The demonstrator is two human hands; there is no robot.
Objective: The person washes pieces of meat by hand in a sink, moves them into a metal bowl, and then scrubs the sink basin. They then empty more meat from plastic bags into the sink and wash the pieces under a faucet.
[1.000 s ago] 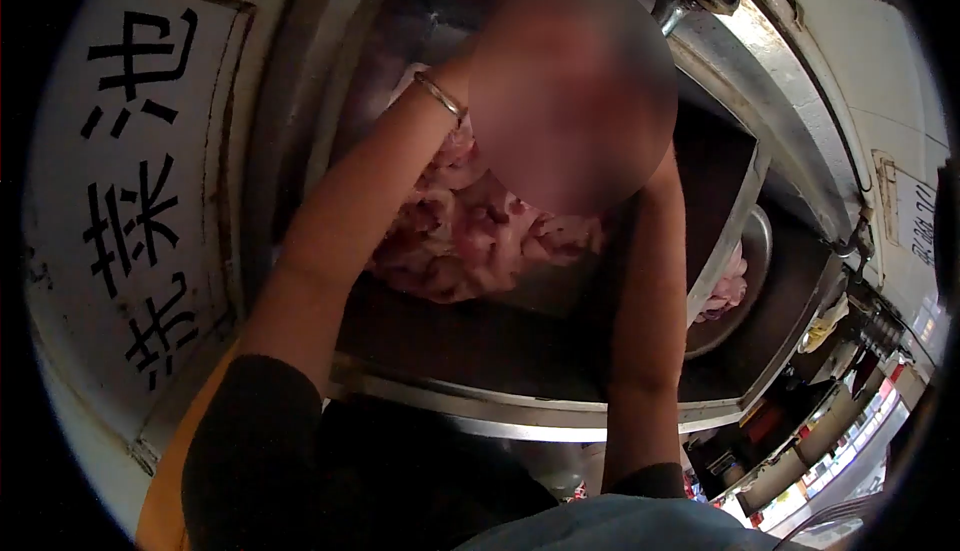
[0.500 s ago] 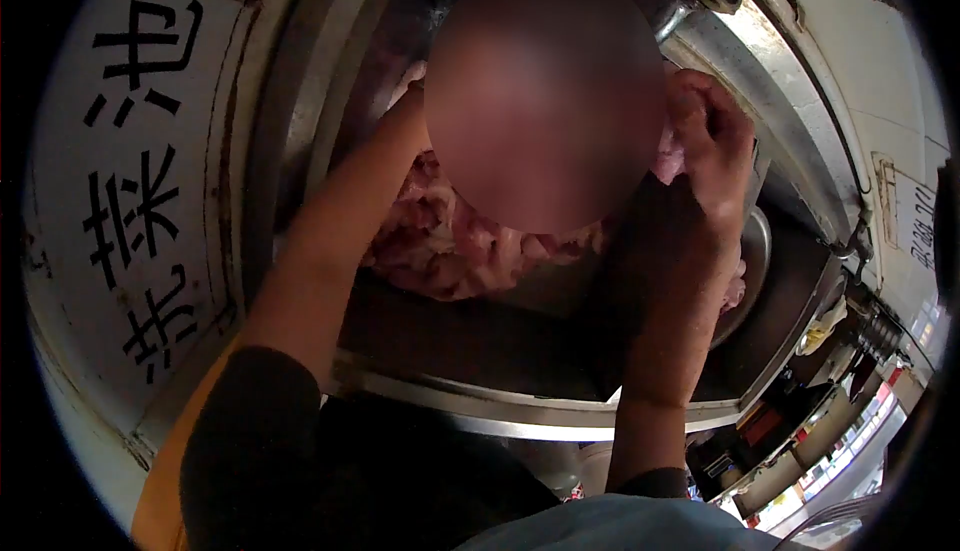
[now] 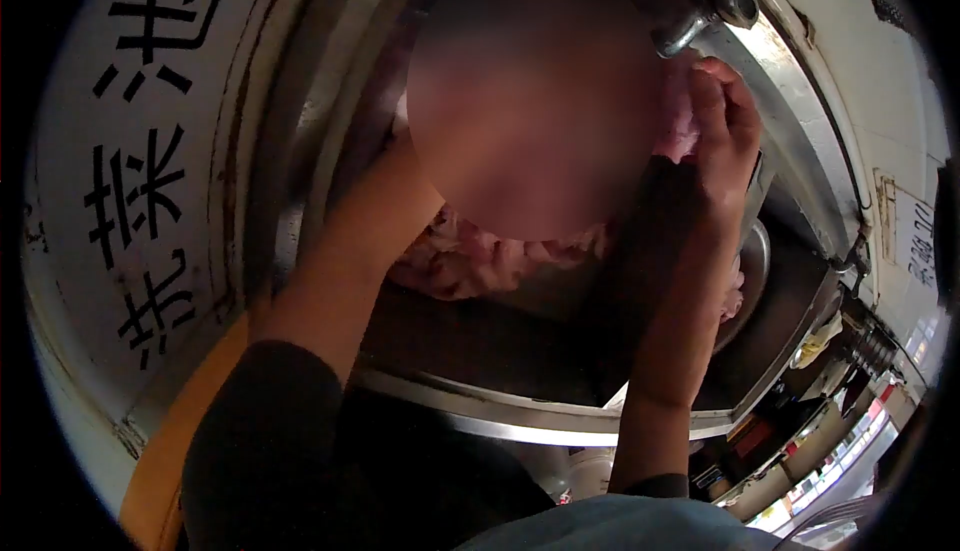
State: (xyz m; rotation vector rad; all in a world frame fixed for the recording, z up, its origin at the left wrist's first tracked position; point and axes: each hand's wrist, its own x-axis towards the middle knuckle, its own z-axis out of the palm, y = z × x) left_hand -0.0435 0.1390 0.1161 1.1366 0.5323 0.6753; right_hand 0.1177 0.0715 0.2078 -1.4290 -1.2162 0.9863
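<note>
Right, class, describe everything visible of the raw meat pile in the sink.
The raw meat pile is pale pink with whitish fatty patches, in lumpy, irregular pieces. It lies heaped in the steel sink, beside the left forearm. A blurred patch hides its upper part, so whether a hand touches it cannot be told.

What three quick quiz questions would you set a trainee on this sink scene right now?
1. True or false: the right hand grips a pink meat piece.
2. Where does the meat pile lie? A) in the sink; B) on the floor; C) in a bag.
3. Which hand is hidden from view?

Key: 1 true; 2 A; 3 the left hand.
</note>
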